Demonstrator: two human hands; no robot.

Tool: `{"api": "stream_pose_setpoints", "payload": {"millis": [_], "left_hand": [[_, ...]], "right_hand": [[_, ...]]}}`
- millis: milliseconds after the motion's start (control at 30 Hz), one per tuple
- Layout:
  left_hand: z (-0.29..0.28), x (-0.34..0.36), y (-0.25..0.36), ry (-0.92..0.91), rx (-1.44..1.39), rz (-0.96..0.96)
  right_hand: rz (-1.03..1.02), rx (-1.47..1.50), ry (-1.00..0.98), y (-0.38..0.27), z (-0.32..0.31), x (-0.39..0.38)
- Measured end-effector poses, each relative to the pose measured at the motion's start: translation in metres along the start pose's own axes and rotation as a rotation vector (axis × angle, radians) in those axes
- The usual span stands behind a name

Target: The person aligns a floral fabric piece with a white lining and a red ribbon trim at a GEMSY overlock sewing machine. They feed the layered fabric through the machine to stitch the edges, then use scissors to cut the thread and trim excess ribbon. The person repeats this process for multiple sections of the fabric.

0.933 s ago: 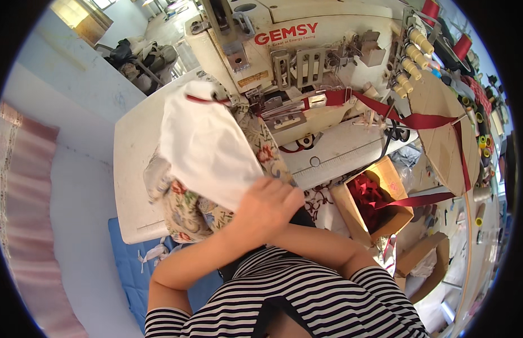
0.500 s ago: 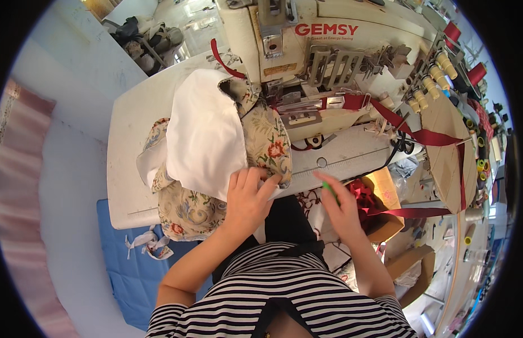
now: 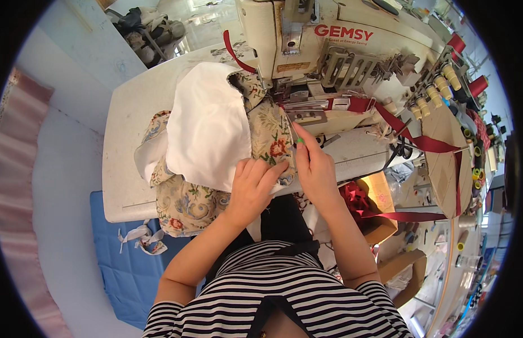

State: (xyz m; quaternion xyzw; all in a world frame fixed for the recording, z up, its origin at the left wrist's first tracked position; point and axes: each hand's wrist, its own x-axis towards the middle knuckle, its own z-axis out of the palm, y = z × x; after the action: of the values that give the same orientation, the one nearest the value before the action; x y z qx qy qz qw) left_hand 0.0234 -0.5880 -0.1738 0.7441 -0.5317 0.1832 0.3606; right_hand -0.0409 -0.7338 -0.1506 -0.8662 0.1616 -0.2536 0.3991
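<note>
My left hand (image 3: 253,186) rests on layered fabric, its fingers slightly bent and thumb apart, at the lower edge of a white piece (image 3: 208,129) lying over beige floral fabric (image 3: 188,205). My right hand (image 3: 318,172) is closed on a thin tool with a green part (image 3: 299,141), pointed up along the floral fabric’s right edge toward the sewing machine’s needle area (image 3: 289,84). A wide red strip (image 3: 388,118) runs through a metal guide on the machine, and a shorter red strip (image 3: 233,56) stands up at its left.
The white machine table (image 3: 132,129) has a blue cloth (image 3: 120,293) below it. A box of red strips (image 3: 380,186), a cardboard disc (image 3: 442,174) and thread cones (image 3: 442,84) are at the right. A wall (image 3: 64,146) with a pink curtain (image 3: 25,158) is at the left.
My hands were crossed earlier. My right hand has since come out to the right, then moved up with the green tool to the fabric edge. The white piece has shifted lower on its right side.
</note>
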Motion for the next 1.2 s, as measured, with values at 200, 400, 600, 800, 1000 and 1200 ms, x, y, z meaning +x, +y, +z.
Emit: {"api": "stream_pose_setpoints", "payload": {"millis": [200, 400, 600, 800, 1000, 1200], "left_hand": [[-0.002, 0.004, 0.003, 0.004, -0.009, 0.023], [0.000, 0.005, 0.001, -0.011, -0.011, 0.024], [0.002, 0.004, -0.001, -0.020, -0.001, 0.015], [0.000, 0.008, 0.001, -0.031, 0.008, 0.030], [0.004, 0.010, 0.001, -0.011, 0.013, 0.014], [0.003, 0.015, 0.001, -0.007, 0.020, 0.010]], "right_hand": [[0.036, -0.007, 0.030, -0.005, 0.003, 0.003], [0.019, 0.189, 0.111, 0.003, 0.018, -0.001], [0.111, 0.536, 0.067, 0.009, 0.022, -0.001], [0.151, 0.623, 0.004, 0.010, 0.013, 0.002], [0.080, 0.379, -0.002, 0.020, 0.009, 0.004], [0.061, 0.204, -0.030, 0.012, -0.001, 0.005]]}}
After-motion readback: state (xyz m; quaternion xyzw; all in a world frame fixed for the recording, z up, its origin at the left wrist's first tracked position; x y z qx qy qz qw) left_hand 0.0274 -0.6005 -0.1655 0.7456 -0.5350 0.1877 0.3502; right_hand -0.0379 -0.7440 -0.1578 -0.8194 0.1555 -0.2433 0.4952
